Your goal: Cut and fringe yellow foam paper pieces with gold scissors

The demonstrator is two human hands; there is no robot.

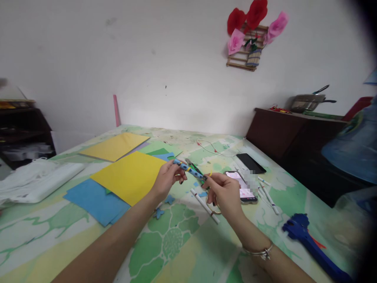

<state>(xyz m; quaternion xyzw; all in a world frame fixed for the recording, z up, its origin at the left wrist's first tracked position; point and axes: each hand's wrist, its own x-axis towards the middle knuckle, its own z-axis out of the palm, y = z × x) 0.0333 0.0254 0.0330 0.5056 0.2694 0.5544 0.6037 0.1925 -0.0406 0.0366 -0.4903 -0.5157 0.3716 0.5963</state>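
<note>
Got one blue spotted stick (194, 172) pinched by left hand (166, 180) and right hand (226, 193) both, plus two butterfly-ish blue cutouts (159, 213), one lit smartphone (247, 194) nearby.

Bare forearms (126, 232); silvery bangle (253, 252) with small dangling charms (266, 256) on right wrist (250, 237); dark-painted fingernails (181, 181).

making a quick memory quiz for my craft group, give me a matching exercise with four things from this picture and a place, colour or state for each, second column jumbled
1. tube
2. phone
3. pan
4. flowers

A. on the dark cabinet
B. red and pink, on the wall
C. between left hand and right hand
D. on the table, screen lit

Pairs: 1-C, 2-D, 3-A, 4-B
</note>
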